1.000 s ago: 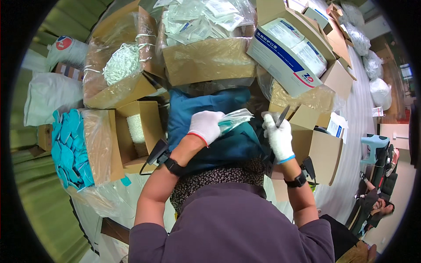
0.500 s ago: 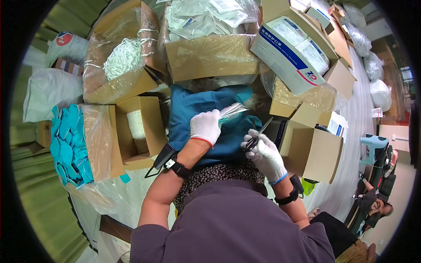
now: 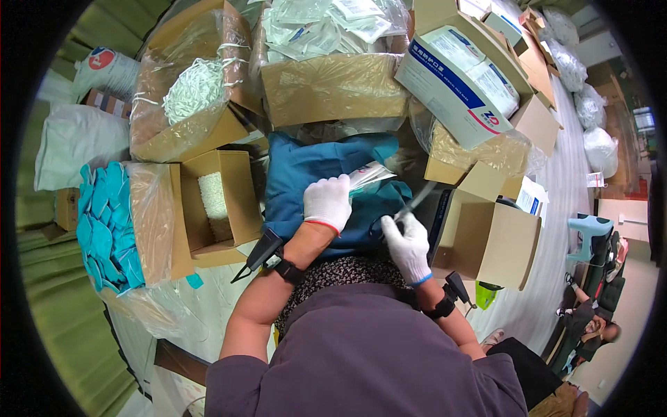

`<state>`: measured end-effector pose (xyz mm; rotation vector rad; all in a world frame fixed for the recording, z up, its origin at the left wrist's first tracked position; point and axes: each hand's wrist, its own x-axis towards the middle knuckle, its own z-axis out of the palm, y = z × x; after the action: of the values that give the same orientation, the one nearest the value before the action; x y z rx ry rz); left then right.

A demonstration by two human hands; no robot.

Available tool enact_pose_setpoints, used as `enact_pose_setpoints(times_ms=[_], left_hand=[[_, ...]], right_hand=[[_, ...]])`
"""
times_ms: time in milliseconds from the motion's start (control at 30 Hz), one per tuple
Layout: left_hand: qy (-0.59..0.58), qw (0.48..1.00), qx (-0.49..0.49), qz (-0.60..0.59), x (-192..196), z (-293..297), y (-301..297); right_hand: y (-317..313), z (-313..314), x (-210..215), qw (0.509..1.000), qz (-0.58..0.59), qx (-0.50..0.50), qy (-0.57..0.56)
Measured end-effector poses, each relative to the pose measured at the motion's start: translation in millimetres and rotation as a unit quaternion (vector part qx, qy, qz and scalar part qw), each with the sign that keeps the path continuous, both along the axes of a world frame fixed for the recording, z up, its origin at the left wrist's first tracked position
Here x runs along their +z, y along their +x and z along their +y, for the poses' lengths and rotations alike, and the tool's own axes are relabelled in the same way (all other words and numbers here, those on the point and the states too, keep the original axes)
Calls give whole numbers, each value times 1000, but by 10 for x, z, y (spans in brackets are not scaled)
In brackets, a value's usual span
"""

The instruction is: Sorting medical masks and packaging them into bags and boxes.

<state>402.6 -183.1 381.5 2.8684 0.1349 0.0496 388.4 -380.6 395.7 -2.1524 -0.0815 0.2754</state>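
Note:
My left hand (image 3: 327,203), in a white knit glove with a red cuff, is closed around a small stack of white-and-clear packets (image 3: 370,176), which sticks out to the right of the fist. Also gloved in white, with a blue cuff, my right hand (image 3: 408,247) grips a pair of dark-handled scissors (image 3: 417,197). Their blades point up and away, slightly smeared by motion, a little to the right of the packets. Both hands are above a teal cloth (image 3: 299,163) spread over my lap.
Ahead are open cartons of white straps (image 3: 196,92), flat clear packets (image 3: 326,31) and wrapped white packs (image 3: 490,85). Teal mask-shaped pieces (image 3: 108,233) fill a bag at left. Small open boxes (image 3: 243,181) (image 3: 504,243) flank my lap. A person (image 3: 590,323) sits far right.
My right hand has turned and shifted slightly, with its back now facing up and the scissors still in it. My left hand keeps the packets in nearly the same place.

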Motion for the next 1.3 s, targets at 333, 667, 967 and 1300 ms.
enact_pose_setpoints(times_ms=[333,667,967,1300], left_hand=[[-35,998,40,23,-62,20,-11],[-30,999,26,4,-103,33,-21],[-65,995,57,41,-83,115,10],[5,1000,17,-20,1,-44,-52]], right_hand=[[54,39,-205,959,-35,82,-268],[99,-47,-167,839,-196,219,-457],[62,-325,-131,969,-101,153,-165],[-217,-396,381,933,277,109,203]])
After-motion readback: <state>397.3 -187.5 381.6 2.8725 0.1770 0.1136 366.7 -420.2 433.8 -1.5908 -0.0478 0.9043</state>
